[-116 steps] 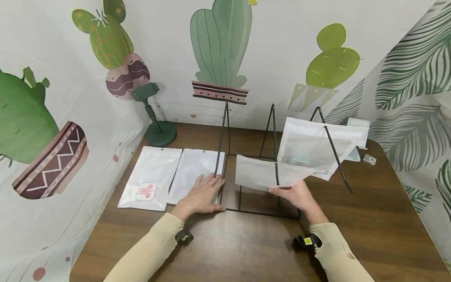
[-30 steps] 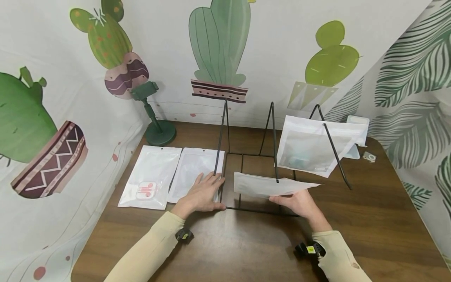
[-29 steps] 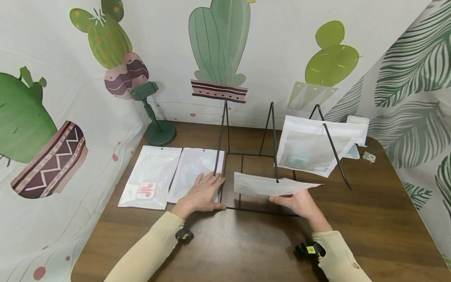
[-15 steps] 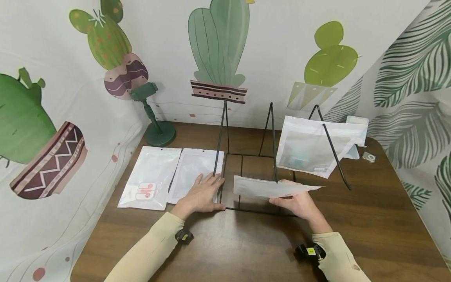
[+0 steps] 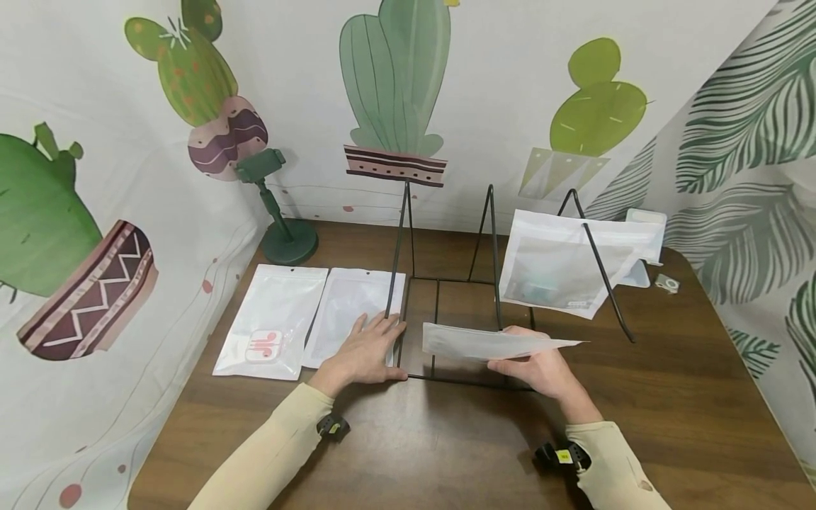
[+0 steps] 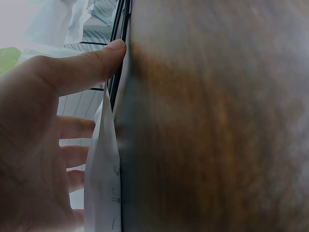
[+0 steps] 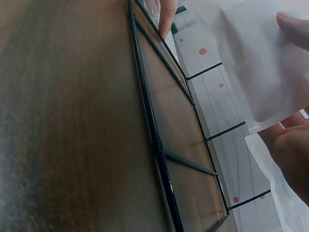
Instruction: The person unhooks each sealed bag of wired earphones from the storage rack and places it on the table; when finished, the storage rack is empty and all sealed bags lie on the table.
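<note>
In the head view my right hand (image 5: 542, 365) pinches a white zip bag (image 5: 465, 341), thumb in front and fingers behind. The bag is tipped almost edge-on at the middle prong of a black wire display rack (image 5: 472, 384). The right wrist view shows the bag's pale face (image 7: 265, 63) between thumb and fingers. My left hand (image 5: 366, 354) rests at the rack's left side, fingers spread over a flat white bag (image 5: 347, 304). Seen from the left wrist, its thumb (image 6: 82, 72) touches the rack's bar. Another white bag (image 5: 567, 269) hangs on the right prong.
At far left lies a white bag (image 5: 287, 304) with a pink-printed square case (image 5: 263, 345) showing through. Behind it is a green stand (image 5: 290, 242). At the right back are a small clear packet (image 5: 666, 283) and a pale blue-edged item (image 5: 647, 216).
My right hand has drawn the bag slightly lower and toward me, and the bag has tipped from facing me to nearly edge-on. My left hand has stayed in place.
</note>
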The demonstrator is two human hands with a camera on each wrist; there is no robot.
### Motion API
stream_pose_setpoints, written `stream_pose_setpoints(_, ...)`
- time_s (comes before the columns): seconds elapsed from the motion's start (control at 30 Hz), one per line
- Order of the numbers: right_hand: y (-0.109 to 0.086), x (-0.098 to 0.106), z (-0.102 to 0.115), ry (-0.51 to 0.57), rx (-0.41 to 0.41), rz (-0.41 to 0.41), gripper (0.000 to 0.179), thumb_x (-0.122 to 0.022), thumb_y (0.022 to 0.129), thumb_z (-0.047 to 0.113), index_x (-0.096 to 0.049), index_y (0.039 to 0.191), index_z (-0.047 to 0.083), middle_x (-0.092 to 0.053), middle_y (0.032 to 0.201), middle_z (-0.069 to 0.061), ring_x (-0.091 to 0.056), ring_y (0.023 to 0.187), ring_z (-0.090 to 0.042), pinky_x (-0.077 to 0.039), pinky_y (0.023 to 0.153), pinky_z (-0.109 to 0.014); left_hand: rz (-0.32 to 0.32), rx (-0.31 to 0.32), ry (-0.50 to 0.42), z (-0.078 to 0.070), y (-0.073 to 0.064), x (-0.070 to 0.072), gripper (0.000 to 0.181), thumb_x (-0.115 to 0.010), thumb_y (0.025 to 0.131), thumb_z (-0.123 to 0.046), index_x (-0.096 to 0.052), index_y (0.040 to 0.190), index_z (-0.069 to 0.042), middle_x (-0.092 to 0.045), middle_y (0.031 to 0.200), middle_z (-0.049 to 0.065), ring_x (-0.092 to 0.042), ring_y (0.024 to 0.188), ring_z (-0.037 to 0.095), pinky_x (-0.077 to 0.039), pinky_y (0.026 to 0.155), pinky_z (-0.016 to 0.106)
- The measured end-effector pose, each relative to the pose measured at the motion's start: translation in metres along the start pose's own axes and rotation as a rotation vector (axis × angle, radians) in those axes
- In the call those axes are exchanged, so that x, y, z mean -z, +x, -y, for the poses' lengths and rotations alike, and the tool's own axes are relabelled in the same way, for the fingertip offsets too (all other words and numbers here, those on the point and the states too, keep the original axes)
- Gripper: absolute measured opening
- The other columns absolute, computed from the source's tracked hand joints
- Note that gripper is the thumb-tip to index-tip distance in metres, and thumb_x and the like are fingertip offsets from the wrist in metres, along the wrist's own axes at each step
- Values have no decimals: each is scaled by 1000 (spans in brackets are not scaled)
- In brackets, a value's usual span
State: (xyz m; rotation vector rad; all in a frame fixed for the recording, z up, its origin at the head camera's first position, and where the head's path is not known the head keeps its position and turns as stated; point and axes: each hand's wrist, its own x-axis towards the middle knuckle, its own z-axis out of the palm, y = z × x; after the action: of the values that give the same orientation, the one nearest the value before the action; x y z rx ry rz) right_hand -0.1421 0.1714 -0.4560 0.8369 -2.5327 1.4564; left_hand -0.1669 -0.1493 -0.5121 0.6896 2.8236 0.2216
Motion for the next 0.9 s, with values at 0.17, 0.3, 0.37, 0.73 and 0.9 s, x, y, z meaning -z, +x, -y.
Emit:
stream_pose_setpoints(0.17,-1,-1,-2,32,25,5,32,-84,64,-5,-70,89,8,-70,89,1,-61,80,1,-51,69,-19,-3,-1,-4,0,0,-1,98,-69,75,-66,-35,151,-14,-29,159,7,-21,148,29,-13,119,56)
stream_pose_setpoints(0.3,-2,0,-3,66,49,18,31,-84,65,-7,-70,89,9,-70,91,3,-62,82,-1,-52,70,-19,-1,0,-9,0,0,-2,98,-69,75,-66,-36,151,-14,-29,159,7,-21,148,29,-12,119,56)
stream_pose_setpoints(0.37,-3,0,-3,81,44,25,31,-84,65,-7,-70,88,10,-70,91,4,-63,83,-1,-52,71,-19,-2,0,-11,1,0,-2,98,-69,75,-66,-36,151,-14,-29,159,7,-21,148,29,-12,119,56)
stream_pose_setpoints(0.73,-13,4,-3,92,39,33,34,-83,66,-8,-70,92,10,-70,91,5,-63,81,0,-52,69,-19,-12,-3,-3,0,-1,-1,98,-69,75,-67,-36,151,-14,-29,159,7,-21,148,30,-13,119,56)
stream_pose_setpoints(0.9,-24,5,-11,18,28,39,34,-83,66,-6,-69,94,5,-70,90,6,-62,81,1,-51,70,-18,-11,-4,0,0,0,0,98,-69,75,-67,-36,151,-14,-30,159,7,-21,148,29,-13,119,56)
